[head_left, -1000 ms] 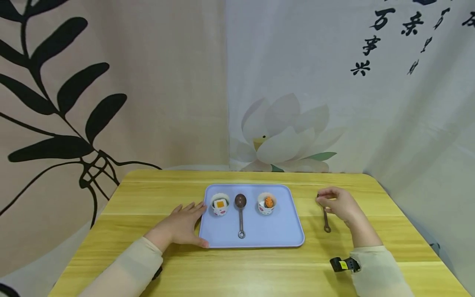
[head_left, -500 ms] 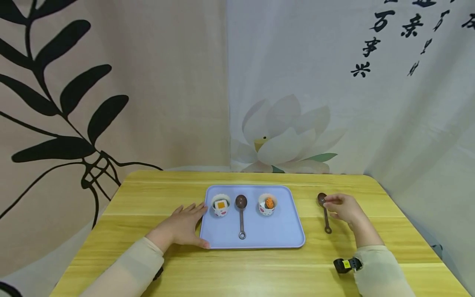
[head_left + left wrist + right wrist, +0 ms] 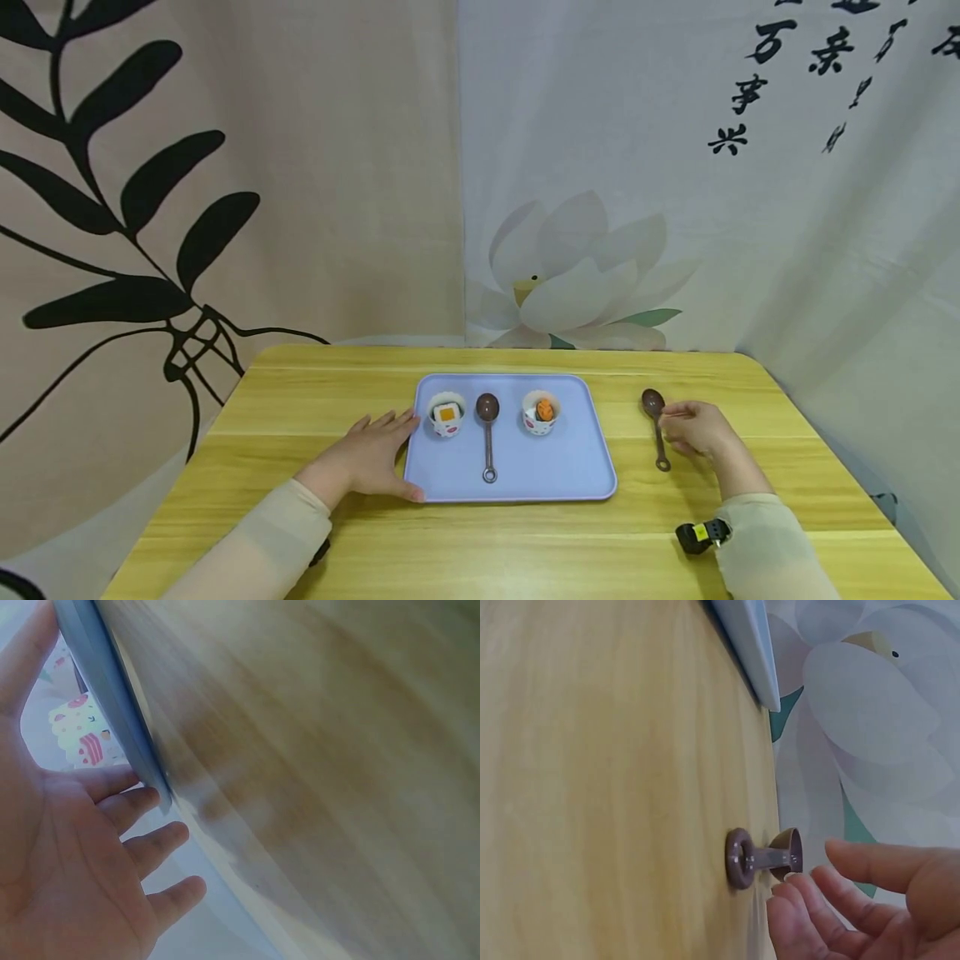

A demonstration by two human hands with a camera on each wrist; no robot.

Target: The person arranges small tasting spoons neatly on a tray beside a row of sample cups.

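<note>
My left hand (image 3: 367,458) lies spread along the left side of a pale blue tray (image 3: 555,479), thumb at the near corner. Its fingers look straight in the left wrist view. On the tray are a brown spoon (image 3: 487,408) and two small patterned paper cups, the left cup (image 3: 446,427) with a white-and-orange piece, the right cup (image 3: 537,423) with an orange piece. A second brown spoon (image 3: 652,402) lies on the table right of the tray. My right hand (image 3: 697,429) is beside its handle, thumb and fingers apart in the right wrist view.
Everything stands on a yellow wooden table (image 3: 525,550). A curtain (image 3: 360,167) with plant, flower and writing prints hangs right behind the table's back edge. A black wrist camera (image 3: 697,535) sits at the right sleeve.
My right hand has slid from over the second spoon's bowl down and right to beside its handle, uncovering the bowl. The left hand and tray look unchanged.
</note>
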